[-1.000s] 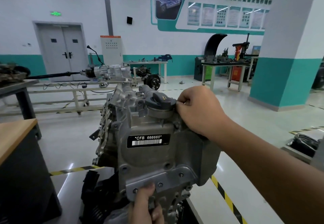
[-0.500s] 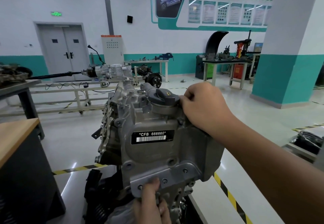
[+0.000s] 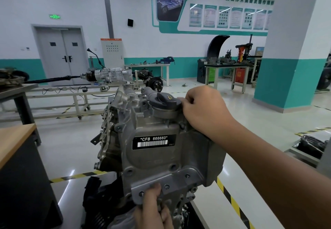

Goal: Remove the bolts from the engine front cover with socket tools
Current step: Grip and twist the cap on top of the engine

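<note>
Grey cast metal fills the middle of the view: an engine casing (image 3: 154, 157) stands upright just in front of the person, above dark parts at the bottom edge. Its broad face is turned to the camera and carries a black label (image 3: 154, 141) reading "*CFB 666660*" over a barcode. A black filler cap (image 3: 163, 99) sits on the neck at its top.

The right hand (image 3: 204, 110) lies on the casing's upper right corner with the fingers curled over the edge. Its thumb side touches the cap's rim. The fingertips are hidden, so it probably grips the casing rather than the cap, though I cannot be certain. The left hand (image 3: 152, 209) holds the casing low down, with its thumb laid up over the bolted flange plate (image 3: 172, 180) and its fingers wrapped underneath.

A wood-topped desk (image 3: 14, 139) stands to the left, and yellow-and-black floor tape (image 3: 232, 203) runs past on the right. Farther back, a gearbox (image 3: 109, 74) rests on a long frame near the grey double door (image 3: 62, 55).
</note>
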Available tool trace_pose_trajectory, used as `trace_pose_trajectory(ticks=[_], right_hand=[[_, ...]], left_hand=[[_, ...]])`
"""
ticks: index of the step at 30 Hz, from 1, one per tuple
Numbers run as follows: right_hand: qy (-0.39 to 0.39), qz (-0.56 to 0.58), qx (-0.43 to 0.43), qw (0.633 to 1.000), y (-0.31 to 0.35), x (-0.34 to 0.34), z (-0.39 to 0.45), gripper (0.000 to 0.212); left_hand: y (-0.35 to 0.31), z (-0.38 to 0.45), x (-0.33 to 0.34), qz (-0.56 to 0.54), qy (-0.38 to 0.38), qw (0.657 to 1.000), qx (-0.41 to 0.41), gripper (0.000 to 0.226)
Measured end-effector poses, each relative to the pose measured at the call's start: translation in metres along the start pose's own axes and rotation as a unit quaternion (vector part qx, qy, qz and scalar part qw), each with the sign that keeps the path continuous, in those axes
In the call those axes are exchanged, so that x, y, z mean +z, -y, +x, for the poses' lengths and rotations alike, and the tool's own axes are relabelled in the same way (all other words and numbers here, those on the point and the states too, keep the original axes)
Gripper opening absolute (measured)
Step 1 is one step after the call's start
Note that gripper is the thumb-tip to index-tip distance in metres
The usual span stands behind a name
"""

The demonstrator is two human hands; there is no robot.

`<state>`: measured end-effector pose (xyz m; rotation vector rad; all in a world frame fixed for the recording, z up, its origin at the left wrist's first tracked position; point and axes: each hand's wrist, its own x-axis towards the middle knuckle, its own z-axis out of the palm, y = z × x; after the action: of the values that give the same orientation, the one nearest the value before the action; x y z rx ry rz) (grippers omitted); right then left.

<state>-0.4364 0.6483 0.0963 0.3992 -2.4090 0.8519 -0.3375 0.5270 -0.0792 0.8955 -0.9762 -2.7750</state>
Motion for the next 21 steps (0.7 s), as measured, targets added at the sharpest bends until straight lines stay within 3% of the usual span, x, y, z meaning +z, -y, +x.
trace_pose_trajectory(ticks=[2, 4, 8, 10, 11, 12, 13, 14, 15, 16, 17, 19, 21], right_hand=[[-0.012, 0.019, 0.009, 1.000, -0.002, -0.002, -0.003, 0.023], [-0.015, 0.054, 0.015, 0.998, -0.003, -0.004, -0.005, 0.016], [0.004, 0.030, 0.012, 0.999, 0.001, 0.001, -0.005, 0.023], [0.002, 0.003, 0.009, 1.000, 0.003, 0.003, -0.007, 0.027], [0.001, -0.001, 0.008, 1.000, 0.004, 0.002, -0.007, 0.027], [0.001, 0.003, 0.008, 1.000, 0.005, 0.001, -0.008, 0.026], [0.005, 0.008, 0.007, 1.000, 0.006, 0.000, -0.008, 0.024], [0.008, 0.005, 0.004, 1.000, 0.008, 0.000, -0.009, 0.022], [0.011, -0.005, 0.000, 1.000, 0.009, 0.001, -0.011, 0.021], [0.013, -0.015, -0.003, 1.000, 0.010, 0.003, -0.011, 0.020], [0.014, -0.020, -0.005, 1.000, 0.010, 0.004, -0.012, 0.019], [0.010, -0.006, -0.002, 1.000, 0.007, 0.004, -0.010, 0.016], [-0.001, 0.026, 0.014, 1.000, 0.003, 0.002, -0.007, 0.013]], left_hand=[[0.012, -0.004, 0.008, 0.025, -0.063, 0.997, 0.021, 0.041], [0.014, -0.010, 0.014, 0.029, -0.045, 0.998, 0.037, 0.042], [0.017, -0.005, -0.002, 0.064, -0.021, 0.996, 0.066, 0.039], [-0.007, -0.004, 0.000, 0.119, 0.039, 0.992, -0.009, 0.048], [-0.019, -0.006, 0.004, 0.199, 0.051, 0.977, -0.050, 0.071], [-0.028, 0.007, -0.006, 0.390, 0.073, 0.918, 0.021, 0.090], [-0.038, 0.014, -0.007, 0.521, 0.137, 0.842, 0.029, 0.089], [-0.045, 0.017, -0.006, 0.507, 0.155, 0.848, 0.011, 0.077], [-0.047, 0.015, 0.000, 0.357, 0.105, 0.928, 0.015, 0.062], [-0.043, 0.016, 0.006, 0.204, 0.127, 0.971, 0.009, 0.050], [-0.036, 0.019, 0.013, 0.190, 0.164, 0.968, 0.015, 0.044], [-0.032, 0.037, 0.017, 0.273, 0.128, 0.953, 0.039, 0.042], [-0.041, 0.059, 0.001, 0.388, 0.075, 0.906, 0.151, 0.043]])
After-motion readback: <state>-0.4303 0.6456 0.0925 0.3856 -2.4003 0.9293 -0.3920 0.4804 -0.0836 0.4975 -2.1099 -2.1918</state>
